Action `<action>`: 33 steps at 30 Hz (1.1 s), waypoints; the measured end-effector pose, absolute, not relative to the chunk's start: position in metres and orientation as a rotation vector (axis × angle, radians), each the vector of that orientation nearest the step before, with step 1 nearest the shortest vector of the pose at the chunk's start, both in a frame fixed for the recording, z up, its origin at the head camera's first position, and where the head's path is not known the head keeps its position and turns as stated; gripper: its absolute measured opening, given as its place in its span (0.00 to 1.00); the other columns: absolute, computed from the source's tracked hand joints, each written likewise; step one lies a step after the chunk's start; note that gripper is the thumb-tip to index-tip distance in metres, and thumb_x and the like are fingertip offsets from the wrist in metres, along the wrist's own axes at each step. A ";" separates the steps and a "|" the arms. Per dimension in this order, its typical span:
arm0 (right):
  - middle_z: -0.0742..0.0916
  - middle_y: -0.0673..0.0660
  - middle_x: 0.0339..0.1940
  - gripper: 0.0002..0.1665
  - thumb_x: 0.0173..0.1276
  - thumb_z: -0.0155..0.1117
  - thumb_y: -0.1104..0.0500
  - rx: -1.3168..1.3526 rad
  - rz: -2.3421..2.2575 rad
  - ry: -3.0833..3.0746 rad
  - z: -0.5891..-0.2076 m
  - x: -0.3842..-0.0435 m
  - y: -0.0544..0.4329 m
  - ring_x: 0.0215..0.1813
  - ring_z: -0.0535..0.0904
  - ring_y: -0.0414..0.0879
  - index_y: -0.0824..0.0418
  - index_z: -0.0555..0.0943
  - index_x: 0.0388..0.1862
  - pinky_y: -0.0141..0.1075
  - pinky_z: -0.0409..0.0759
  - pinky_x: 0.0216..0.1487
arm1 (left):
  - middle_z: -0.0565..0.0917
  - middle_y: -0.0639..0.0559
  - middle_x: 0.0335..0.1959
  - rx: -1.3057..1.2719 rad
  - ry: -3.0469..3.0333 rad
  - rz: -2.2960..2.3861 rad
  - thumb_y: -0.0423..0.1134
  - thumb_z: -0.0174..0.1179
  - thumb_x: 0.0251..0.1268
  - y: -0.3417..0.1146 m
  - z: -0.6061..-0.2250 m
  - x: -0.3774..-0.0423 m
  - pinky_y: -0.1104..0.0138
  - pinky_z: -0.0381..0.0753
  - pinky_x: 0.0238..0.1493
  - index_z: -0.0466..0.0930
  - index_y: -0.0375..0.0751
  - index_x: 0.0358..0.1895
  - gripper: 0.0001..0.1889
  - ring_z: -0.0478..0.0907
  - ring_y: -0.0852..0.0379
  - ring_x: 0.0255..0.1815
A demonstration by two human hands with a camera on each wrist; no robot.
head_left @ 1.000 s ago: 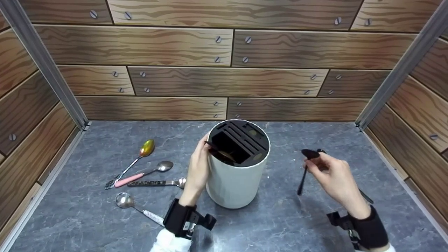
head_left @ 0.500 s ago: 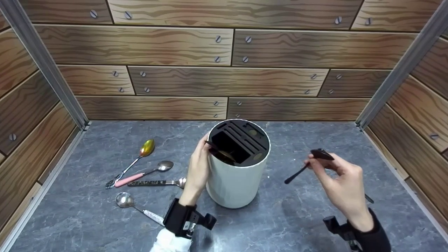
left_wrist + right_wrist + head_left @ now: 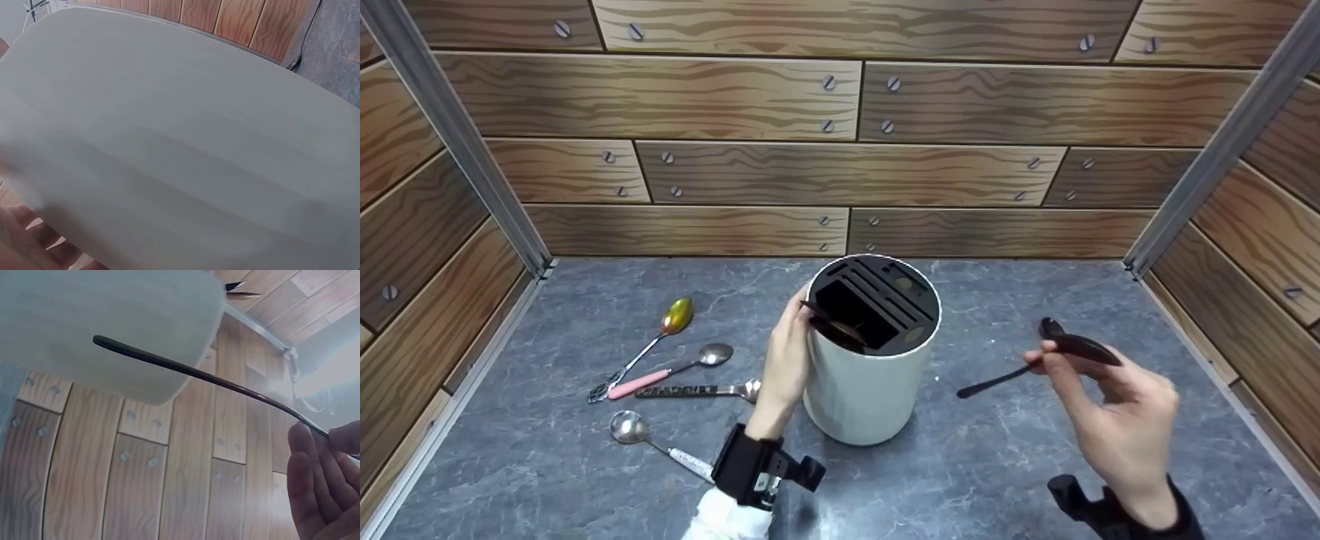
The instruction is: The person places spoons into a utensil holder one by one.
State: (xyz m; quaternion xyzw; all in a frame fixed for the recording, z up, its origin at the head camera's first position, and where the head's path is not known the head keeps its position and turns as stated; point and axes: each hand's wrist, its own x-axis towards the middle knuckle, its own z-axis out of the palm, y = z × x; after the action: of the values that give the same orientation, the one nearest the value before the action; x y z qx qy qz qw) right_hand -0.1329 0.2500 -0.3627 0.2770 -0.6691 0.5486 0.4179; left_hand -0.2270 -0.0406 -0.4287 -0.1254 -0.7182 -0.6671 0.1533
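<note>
My left hand holds the left side of a round white knife holder that stands upright. Its black top has narrow slots and one large opening, where a dark utensil leans out over the near-left rim. To the right of the holder, my right hand pinches a dark spoon near its bowl, raised over the table with the handle pointing left. In the right wrist view its curved handle passes in front of the holder. The holder's white wall fills most of the left wrist view.
Another dark spoon lies behind my right hand, mostly hidden. On the left lie a gold-bowled spoon, a pink-handled spoon, a black-patterned-handle utensil and a white-handled spoon. Wood-patterned walls enclose the grey table.
My right hand has moved right and turned the spoon, so its handle swings from pointing down to pointing left. My left hand and the knife holder stay in place.
</note>
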 end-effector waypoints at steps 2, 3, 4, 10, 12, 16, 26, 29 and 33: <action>0.95 0.57 0.37 0.07 0.60 0.62 0.86 0.730 1.462 -1.569 -0.358 -0.129 0.247 0.41 0.94 0.41 0.89 0.82 0.38 0.27 0.90 0.48 | 0.75 0.30 0.74 -0.371 -2.052 -1.918 0.38 0.37 0.88 -0.041 -0.429 -0.228 0.43 0.66 0.83 0.67 0.27 0.76 0.25 0.72 0.34 0.77; 0.95 0.60 0.36 0.06 0.60 0.62 0.86 0.748 1.506 -1.507 -0.356 -0.126 0.244 0.41 0.94 0.43 0.89 0.82 0.37 0.28 0.90 0.48 | 0.75 0.30 0.74 -0.371 -2.050 -1.924 0.38 0.36 0.88 -0.041 -0.429 -0.228 0.43 0.66 0.83 0.67 0.27 0.76 0.25 0.72 0.34 0.77; 0.95 0.61 0.35 0.06 0.61 0.61 0.86 0.759 1.548 -1.451 -0.353 -0.124 0.242 0.40 0.94 0.44 0.90 0.81 0.37 0.29 0.91 0.47 | 0.75 0.29 0.74 -0.370 -2.049 -1.927 0.37 0.36 0.88 -0.041 -0.429 -0.229 0.43 0.66 0.83 0.67 0.27 0.76 0.25 0.73 0.33 0.77; 0.93 0.69 0.33 0.05 0.62 0.62 0.85 0.767 1.679 -1.190 -0.336 -0.115 0.230 0.37 0.94 0.52 0.92 0.79 0.35 0.35 0.93 0.43 | 0.75 0.31 0.75 -0.370 -2.061 -1.888 0.36 0.36 0.87 -0.040 -0.427 -0.229 0.43 0.65 0.84 0.67 0.27 0.76 0.24 0.71 0.35 0.78; 0.93 0.69 0.33 0.05 0.62 0.62 0.84 0.764 1.676 -1.155 -0.330 -0.116 0.226 0.36 0.94 0.52 0.92 0.79 0.34 0.35 0.93 0.42 | 0.75 0.31 0.75 -0.368 -2.063 -1.891 0.35 0.37 0.87 -0.039 -0.427 -0.229 0.44 0.65 0.84 0.68 0.28 0.76 0.24 0.70 0.35 0.79; 0.93 0.69 0.33 0.06 0.61 0.66 0.82 0.780 1.661 -1.117 -0.319 -0.120 0.215 0.36 0.94 0.52 0.91 0.80 0.33 0.34 0.93 0.42 | 0.75 0.32 0.75 -0.376 -2.053 -1.929 0.38 0.37 0.88 -0.039 -0.427 -0.229 0.45 0.66 0.84 0.68 0.29 0.76 0.25 0.71 0.35 0.79; 0.93 0.65 0.31 0.09 0.61 0.72 0.77 0.792 1.609 -1.205 -0.303 -0.139 0.192 0.35 0.94 0.49 0.87 0.82 0.34 0.34 0.92 0.41 | 0.74 0.30 0.76 -0.407 -2.034 -1.931 0.45 0.36 0.89 -0.040 -0.429 -0.229 0.44 0.66 0.83 0.66 0.27 0.77 0.28 0.71 0.35 0.78; 0.94 0.61 0.32 0.09 0.63 0.72 0.74 0.749 1.575 -1.306 -0.305 -0.145 0.188 0.35 0.94 0.46 0.85 0.84 0.35 0.32 0.92 0.41 | 0.74 0.31 0.76 -0.390 -2.038 -1.933 0.40 0.36 0.89 -0.040 -0.429 -0.228 0.44 0.65 0.84 0.66 0.28 0.77 0.26 0.70 0.35 0.79; 0.95 0.57 0.35 0.09 0.65 0.72 0.73 0.758 1.529 -1.405 -0.307 -0.154 0.183 0.37 0.94 0.43 0.83 0.85 0.37 0.30 0.91 0.42 | 0.73 0.33 0.77 -0.356 -2.051 -1.945 0.37 0.36 0.87 -0.039 -0.427 -0.227 0.45 0.63 0.85 0.67 0.29 0.77 0.25 0.68 0.36 0.81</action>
State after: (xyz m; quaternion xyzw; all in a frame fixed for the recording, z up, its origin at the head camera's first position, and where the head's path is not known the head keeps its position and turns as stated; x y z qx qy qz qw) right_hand -0.1541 0.1831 -0.3068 0.3063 -0.5679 0.6182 0.4488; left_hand -0.2267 -0.0393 -0.4273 -0.1236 -0.7123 -0.6753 0.1457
